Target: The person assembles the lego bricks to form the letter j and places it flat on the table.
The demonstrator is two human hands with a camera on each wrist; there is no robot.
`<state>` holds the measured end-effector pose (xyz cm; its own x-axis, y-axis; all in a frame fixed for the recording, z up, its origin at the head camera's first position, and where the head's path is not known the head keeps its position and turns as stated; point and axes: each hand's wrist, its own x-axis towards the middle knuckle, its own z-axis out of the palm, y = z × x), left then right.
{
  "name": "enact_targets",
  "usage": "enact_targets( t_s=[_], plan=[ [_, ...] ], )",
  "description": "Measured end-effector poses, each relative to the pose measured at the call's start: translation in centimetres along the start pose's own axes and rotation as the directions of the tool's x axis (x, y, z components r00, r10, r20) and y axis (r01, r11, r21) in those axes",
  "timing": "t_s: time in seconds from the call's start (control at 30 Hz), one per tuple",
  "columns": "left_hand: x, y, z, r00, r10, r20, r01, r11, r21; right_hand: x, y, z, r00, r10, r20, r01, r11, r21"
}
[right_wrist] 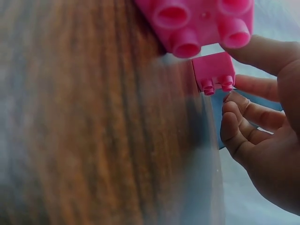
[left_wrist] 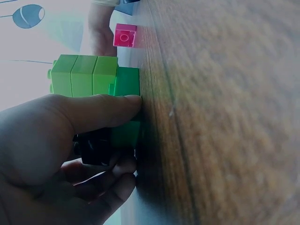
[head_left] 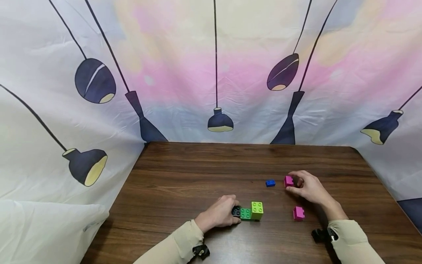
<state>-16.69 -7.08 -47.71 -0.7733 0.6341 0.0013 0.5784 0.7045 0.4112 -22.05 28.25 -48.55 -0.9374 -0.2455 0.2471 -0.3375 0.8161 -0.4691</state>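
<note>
In the head view my left hand (head_left: 220,212) grips the left end of a brick assembly: a black brick (head_left: 236,211), a green brick (head_left: 245,213) and a lime-green stack (head_left: 257,210) at the right end. The left wrist view shows the thumb against the green brick's (left_wrist: 127,80) side and the fingers opposite. At the right, my right hand (head_left: 311,187) pinches a pink brick (head_left: 288,181) between thumb and index finger, the other fingers curled behind. That brick (right_wrist: 213,72) rests on the table, studs sideways. A second pink brick (head_left: 299,213) lies nearer me.
A small blue brick (head_left: 270,183) lies just left of the pinched pink brick. The wooden table (head_left: 184,165) extends back to a hanging cloth (head_left: 184,73) printed with lamps. Draped white fabric (head_left: 49,231) hangs at the left edge.
</note>
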Motion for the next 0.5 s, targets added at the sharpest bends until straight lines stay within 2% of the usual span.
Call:
enact_targets(
  t_s=[0.2, 0.5],
  plan=[
    [0.03, 0.04, 0.02, 1.000, 0.004, -0.005, -0.004, 1.000, -0.002, -0.13, 0.14, 0.06, 1.000, 0.003, 0.016, -0.003, 1.000, 0.001],
    [0.04, 0.03, 0.04, 1.000, 0.002, 0.001, -0.002, 1.000, -0.001, -0.02, 0.38, 0.24, 0.996, 0.050, 0.069, -0.051, 0.998, 0.022]
  ],
)
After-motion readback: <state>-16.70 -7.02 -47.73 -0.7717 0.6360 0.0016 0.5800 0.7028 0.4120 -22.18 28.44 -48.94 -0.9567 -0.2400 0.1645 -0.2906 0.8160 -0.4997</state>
